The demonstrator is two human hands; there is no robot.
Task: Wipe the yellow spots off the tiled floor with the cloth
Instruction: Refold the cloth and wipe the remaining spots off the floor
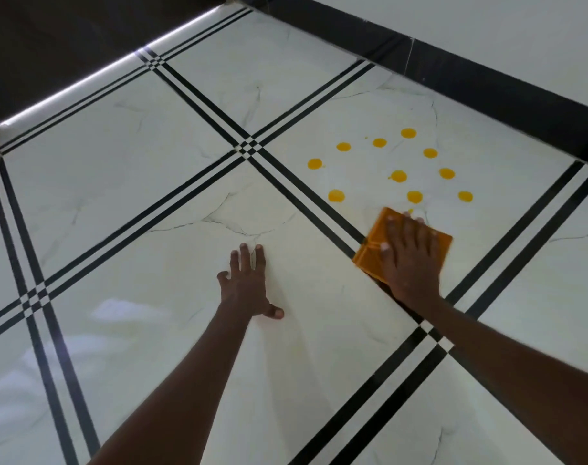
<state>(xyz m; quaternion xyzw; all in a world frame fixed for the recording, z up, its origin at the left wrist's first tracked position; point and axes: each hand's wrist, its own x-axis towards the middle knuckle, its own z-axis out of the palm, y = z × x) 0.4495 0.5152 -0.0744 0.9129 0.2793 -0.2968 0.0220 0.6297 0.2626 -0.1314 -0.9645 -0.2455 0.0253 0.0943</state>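
Note:
Several round yellow spots [398,176] lie scattered on one white marble tile [363,115] at the upper right of the floor. A folded orange cloth [375,243] lies flat at that tile's near corner, just below the nearest spots. My right hand [408,260] presses down on the cloth with the fingers spread over it. A tiny yellow fleck shows right at the cloth's far edge. My left hand [247,283] rests flat on the neighbouring tile to the left, fingers apart and holding nothing.
Double black stripes [306,193] cross the white floor between tiles. A black skirting board [470,75] under a pale wall runs along the far right. A dark area with a bright light strip [84,82] borders the floor at the upper left.

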